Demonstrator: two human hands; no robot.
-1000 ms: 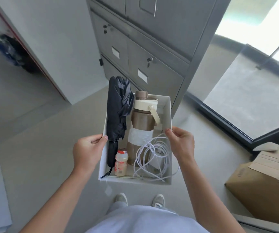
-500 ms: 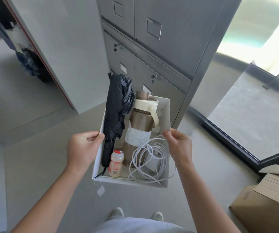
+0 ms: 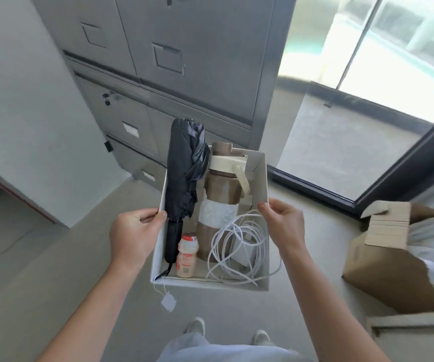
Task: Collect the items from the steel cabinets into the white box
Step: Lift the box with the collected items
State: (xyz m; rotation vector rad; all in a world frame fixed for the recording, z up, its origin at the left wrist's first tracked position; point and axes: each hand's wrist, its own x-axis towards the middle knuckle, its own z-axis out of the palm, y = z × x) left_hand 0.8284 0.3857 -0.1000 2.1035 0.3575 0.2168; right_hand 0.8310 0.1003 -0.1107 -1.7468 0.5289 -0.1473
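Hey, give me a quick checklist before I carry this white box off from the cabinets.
1. Two-handed hold: left hand and right hand each grip a side wall of the white box: ok.
2. Black umbrella contained: it sticks out past the far rim: not ok.
3. White cable contained: a loop hangs over the near right corner: not ok.
4. Steel cabinet doors in view closed: ok.
5. Nothing left inside the cabinet: cannot tell.
6. Clear path on the right: cardboard box on the floor: not ok.
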